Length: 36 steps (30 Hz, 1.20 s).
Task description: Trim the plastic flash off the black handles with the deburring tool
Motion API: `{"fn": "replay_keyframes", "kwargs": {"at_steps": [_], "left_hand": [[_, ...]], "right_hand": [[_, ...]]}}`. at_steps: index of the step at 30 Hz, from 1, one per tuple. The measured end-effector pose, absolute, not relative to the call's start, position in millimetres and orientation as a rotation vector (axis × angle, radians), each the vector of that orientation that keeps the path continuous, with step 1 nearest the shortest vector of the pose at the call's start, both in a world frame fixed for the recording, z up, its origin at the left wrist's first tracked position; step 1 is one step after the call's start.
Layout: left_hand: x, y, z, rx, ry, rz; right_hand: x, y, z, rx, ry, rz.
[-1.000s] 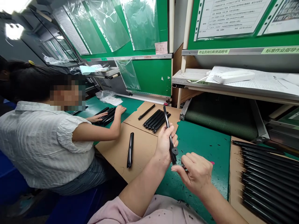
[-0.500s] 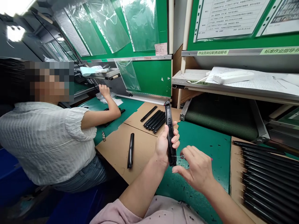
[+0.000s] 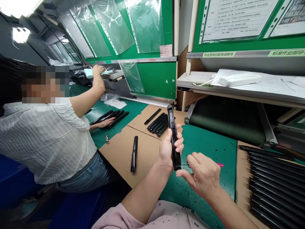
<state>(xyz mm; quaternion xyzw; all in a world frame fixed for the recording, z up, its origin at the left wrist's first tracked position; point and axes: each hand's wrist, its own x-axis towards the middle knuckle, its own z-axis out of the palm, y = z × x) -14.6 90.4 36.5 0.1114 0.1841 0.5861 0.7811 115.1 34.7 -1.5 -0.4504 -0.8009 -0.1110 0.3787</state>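
My left hand (image 3: 169, 144) is wrapped round a long black plastic part (image 3: 172, 119), held upright with its hollow, ribbed side facing me. My right hand (image 3: 202, 171) is closed on a thin tool, its handle hidden in the fingers. The slim metal shaft of the tool (image 3: 184, 165) reaches the lower end of the part, and a pink end (image 3: 220, 165) sticks out behind the hand. The right thumb is close to the part's bottom edge; I cannot tell if it touches. Another glossy black part (image 3: 134, 154) lies alone on the cardboard (image 3: 119, 146) to the left.
Several black parts (image 3: 157, 123) lie together farther back on cardboard. Many more (image 3: 278, 184) are lined up at the right. Dark scraps dot the green table (image 3: 202, 136). A ribbed conveyor belt (image 3: 226, 121) runs under a shelf (image 3: 200, 79). A co-worker (image 3: 47, 136) sits at the left.
The tool's shaft has moved slightly down toward the part's lower end, and more of its pink end shows. The co-worker's raised hand has moved up and away toward the shelf.
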Motion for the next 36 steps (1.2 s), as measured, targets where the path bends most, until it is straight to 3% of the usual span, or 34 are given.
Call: {"fn": "replay_keyframes", "kwargs": {"at_steps": [7,13,17,20,24,30,36], "left_hand": [[-12.3,91.5,33.4,0.25,0.497,1.339],[-7.3,78.8,31.0,0.43,0.518,1.454],[-8.3,74.7,34.9,0.341,0.374,1.318],[-13.3,76.9,38.9,0.184,0.259,1.135],[-21.3,82.7,40.3,0.096,0.288,1.069],[-19.5,94.7,28.6,0.353,0.729,1.219],[-17.7,98.0,21.2,0.626,0.962,1.274]], "right_hand": [[116.5,21.2,-6.6,-0.998,-2.057,-0.242],[118.5,22.8,-9.8,-1.114,-1.902,0.387],[118.0,24.5,-3.0,-0.964,-1.929,0.631],[116.9,24.5,1.0,-0.849,-1.909,0.548],[123.4,29.7,2.2,-1.113,-1.807,0.241],[130.5,25.6,3.3,-1.211,-1.841,0.48],[127.3,23.1,-2.4,-1.129,-1.722,0.484]]}}
